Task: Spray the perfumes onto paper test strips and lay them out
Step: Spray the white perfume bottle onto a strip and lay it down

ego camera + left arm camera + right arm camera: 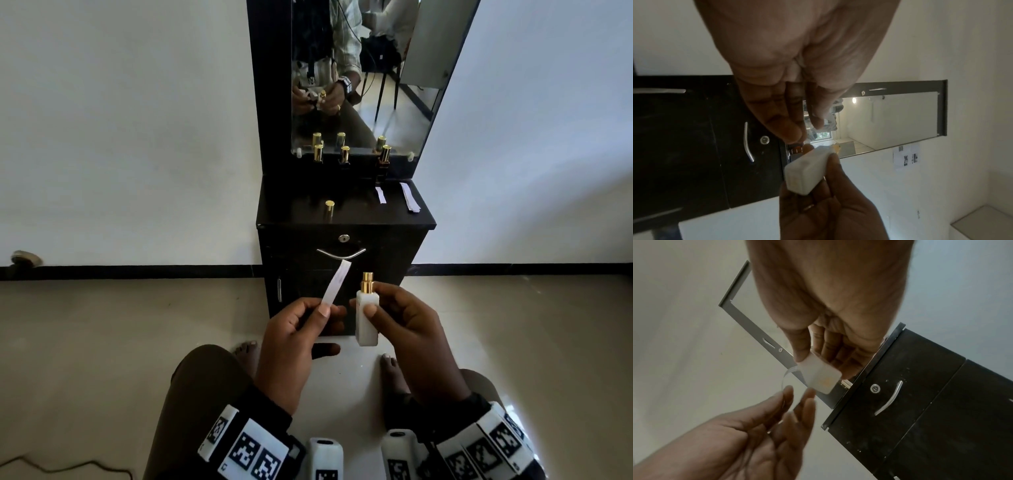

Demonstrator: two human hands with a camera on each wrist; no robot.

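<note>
My left hand (pixel 322 310) pinches the lower end of a white paper test strip (pixel 337 286), which stands up tilted to the right in front of the black cabinet. My right hand (pixel 371 308) grips a white perfume bottle (pixel 366 318) upright, its gold spray nozzle (pixel 368 281) uncapped and just right of the strip. The same bottle (pixel 807 168) shows in the left wrist view and the bottle (pixel 821 374) in the right wrist view, held between thumb and fingers. A gold cap (pixel 329 208) stands alone on the cabinet top (pixel 294 209).
Three gold-capped perfume bottles (pixel 344 155) stand at the back of the cabinet top under a mirror (pixel 370 85). Two paper strips (pixel 410 197) lie at its right end. The cabinet has a drawer handle (pixel 340 254) and lock. My knees and bare feet rest on the tiled floor below.
</note>
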